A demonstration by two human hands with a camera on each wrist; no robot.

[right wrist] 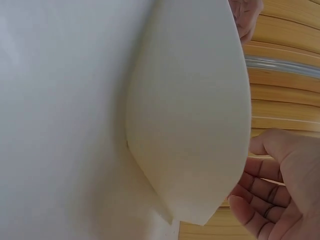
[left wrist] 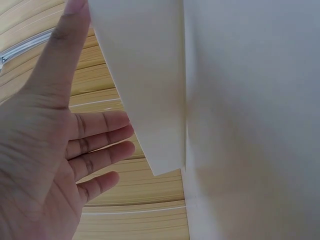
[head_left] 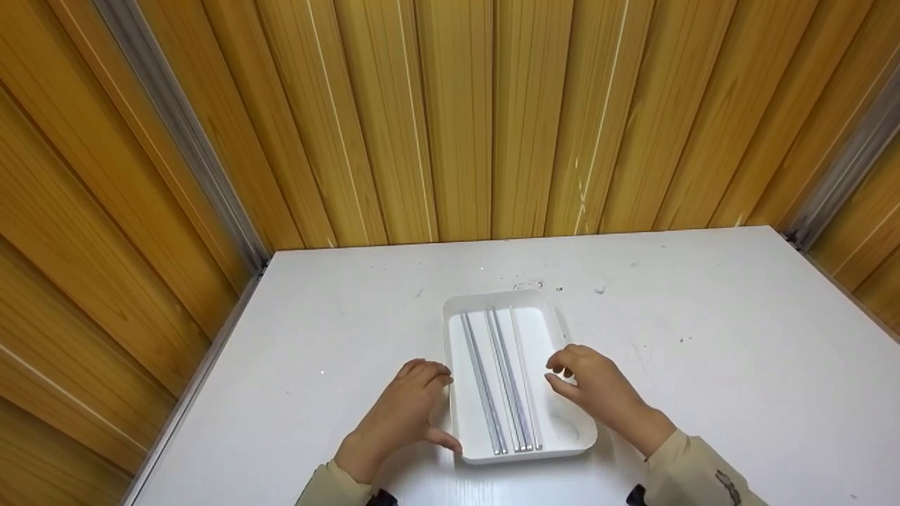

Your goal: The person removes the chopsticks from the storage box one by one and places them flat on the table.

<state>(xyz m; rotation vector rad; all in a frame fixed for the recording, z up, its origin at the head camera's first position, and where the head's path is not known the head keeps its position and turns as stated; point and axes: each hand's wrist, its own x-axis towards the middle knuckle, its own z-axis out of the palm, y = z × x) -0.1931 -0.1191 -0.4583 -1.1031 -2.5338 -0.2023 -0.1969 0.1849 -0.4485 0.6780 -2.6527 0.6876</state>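
Note:
A shallow white tray (head_left: pixel 534 457) with rounded corners lies on the white table, its long side pointing away from me. Several thin, straight rods (head_left: pixel 512 379), clear and pale purple, lie lengthwise inside it, their shiny ends near the front wall. My left hand (head_left: pixel 411 400) is at the tray's left side, fingertips at the rim and thumb by the front left corner; in the left wrist view its fingers are nearly straight beside the tray wall (left wrist: pixel 140 75). Over the right rim hovers my right hand (head_left: pixel 601 386), fingers loosely bent, nothing between them.
Small dark marks (head_left: pixel 600 291) dot the table (head_left: pixel 703 393) behind and right of the tray. Wood-patterned panels (head_left: pixel 457 119) stand along the back and both sides, with a grey metal post (head_left: pixel 190 133) at the left corner.

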